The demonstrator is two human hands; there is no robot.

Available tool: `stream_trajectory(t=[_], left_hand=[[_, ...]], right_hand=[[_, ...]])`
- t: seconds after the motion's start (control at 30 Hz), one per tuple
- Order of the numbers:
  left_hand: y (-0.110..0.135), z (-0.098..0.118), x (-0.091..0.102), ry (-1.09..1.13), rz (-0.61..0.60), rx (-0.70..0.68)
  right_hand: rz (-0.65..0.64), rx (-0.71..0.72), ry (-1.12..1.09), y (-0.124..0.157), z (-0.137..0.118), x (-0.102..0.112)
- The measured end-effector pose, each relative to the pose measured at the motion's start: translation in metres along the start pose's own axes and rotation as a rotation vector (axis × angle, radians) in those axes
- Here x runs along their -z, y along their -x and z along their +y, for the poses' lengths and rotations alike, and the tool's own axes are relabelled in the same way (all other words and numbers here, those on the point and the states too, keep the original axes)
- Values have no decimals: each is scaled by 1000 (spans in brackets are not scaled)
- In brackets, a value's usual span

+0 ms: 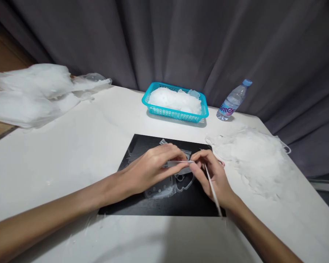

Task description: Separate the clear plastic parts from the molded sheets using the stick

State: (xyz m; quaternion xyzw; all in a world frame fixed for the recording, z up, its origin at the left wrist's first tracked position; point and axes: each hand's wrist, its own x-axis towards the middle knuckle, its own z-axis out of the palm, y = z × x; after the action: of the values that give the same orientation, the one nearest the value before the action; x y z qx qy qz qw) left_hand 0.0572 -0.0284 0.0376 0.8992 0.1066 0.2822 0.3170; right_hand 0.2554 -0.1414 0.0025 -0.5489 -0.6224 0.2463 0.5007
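Note:
Over a black mat (164, 209), my left hand (150, 166) pinches a thin translucent plastic piece (178, 163) between thumb and fingers. The fingertips of my right hand (211, 177) close on the right end of that same piece. A long, thin, pale tool (213, 188) also lies across my right palm, pointing down toward the mat's front edge; its exact kind is unclear. Beneath both hands, a flat clear plastic piece (160, 190) with small round marks and a curved outline rests on the mat, partly covered by my fingers.
Behind the mat stands a turquoise basket (175, 114) filled with white, translucent pieces. A water bottle (232, 101) is upright to its right. Soft whitish piles lie at right (257, 157) and far left (35, 95). A dark curtain (175, 40) hangs behind the white table (71, 153).

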Motion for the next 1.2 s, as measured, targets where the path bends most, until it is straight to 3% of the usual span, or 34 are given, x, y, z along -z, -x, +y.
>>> stream_trajectory(t=[0.3, 0.53, 1.0, 1.2], left_hand=[[-2, -1, 1, -23, 32, -92], [-1, -2, 2, 17, 68, -93], [-3, -6, 2, 28, 56, -94], [0, -11, 3, 115, -8, -99]], right_hand=[[15, 105, 65, -1, 1, 0], [87, 309, 170, 1, 3, -1], [113, 379, 280, -1, 4, 1], [108, 405, 351, -3, 0, 0]])
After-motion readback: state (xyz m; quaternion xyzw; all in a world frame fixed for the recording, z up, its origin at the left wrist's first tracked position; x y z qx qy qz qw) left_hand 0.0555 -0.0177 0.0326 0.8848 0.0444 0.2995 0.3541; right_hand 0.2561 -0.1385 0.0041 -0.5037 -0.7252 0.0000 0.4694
